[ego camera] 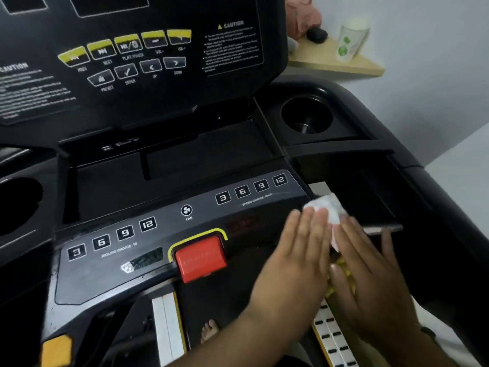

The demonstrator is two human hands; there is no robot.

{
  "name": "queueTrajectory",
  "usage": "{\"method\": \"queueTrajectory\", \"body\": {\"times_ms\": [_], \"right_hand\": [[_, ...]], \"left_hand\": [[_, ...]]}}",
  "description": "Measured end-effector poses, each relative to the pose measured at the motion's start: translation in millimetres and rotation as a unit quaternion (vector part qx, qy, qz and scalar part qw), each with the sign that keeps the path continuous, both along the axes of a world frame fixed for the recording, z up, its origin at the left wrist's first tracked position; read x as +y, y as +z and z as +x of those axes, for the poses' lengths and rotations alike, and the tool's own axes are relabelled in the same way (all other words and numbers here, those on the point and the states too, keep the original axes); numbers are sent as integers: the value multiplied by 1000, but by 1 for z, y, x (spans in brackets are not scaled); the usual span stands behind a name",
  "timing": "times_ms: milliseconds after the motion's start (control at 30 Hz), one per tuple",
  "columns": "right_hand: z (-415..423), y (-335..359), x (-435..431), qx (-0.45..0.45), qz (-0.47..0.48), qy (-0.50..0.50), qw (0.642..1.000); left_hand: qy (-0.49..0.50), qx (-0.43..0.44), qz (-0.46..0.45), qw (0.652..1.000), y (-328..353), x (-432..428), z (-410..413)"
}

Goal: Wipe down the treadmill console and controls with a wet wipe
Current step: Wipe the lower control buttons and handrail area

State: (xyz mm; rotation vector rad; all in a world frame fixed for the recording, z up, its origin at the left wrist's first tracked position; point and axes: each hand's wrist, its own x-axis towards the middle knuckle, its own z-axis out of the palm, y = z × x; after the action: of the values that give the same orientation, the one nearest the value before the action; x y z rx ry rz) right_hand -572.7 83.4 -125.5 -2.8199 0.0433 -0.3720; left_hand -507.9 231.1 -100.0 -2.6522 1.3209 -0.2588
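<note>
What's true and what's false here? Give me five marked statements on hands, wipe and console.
1. The wipe lies by the right end of the speed buttons. True.
2. The left hand covers the red button. False: the button is uncovered, to the left of that hand.
3. The left hand's fingers are straight. True.
4. A cup stands in the right cup holder. False: there is no cup in it; the white cup stands on the wooden shelf.
5. The fan button sits between the incline buttons and the speed buttons. True.
</note>
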Motion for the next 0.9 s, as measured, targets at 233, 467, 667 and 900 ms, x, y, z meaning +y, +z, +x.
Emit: {"method": "queueTrajectory", "body": {"times_ms": [233, 467, 667, 900], "right_hand": [[34, 17, 32, -19, -4, 32, 999], [36, 26, 74, 21, -25, 138, 990], [94, 48, 122, 54, -49, 172, 982], [100, 53, 203, 52, -63, 296, 952]], "left_hand": [[51, -13, -17, 998, 10, 51, 23], [119, 64, -66, 989, 16, 105, -4], [225, 65, -112, 966, 27, 128, 12], [328, 88, -114, 933, 21, 203, -25]]}}
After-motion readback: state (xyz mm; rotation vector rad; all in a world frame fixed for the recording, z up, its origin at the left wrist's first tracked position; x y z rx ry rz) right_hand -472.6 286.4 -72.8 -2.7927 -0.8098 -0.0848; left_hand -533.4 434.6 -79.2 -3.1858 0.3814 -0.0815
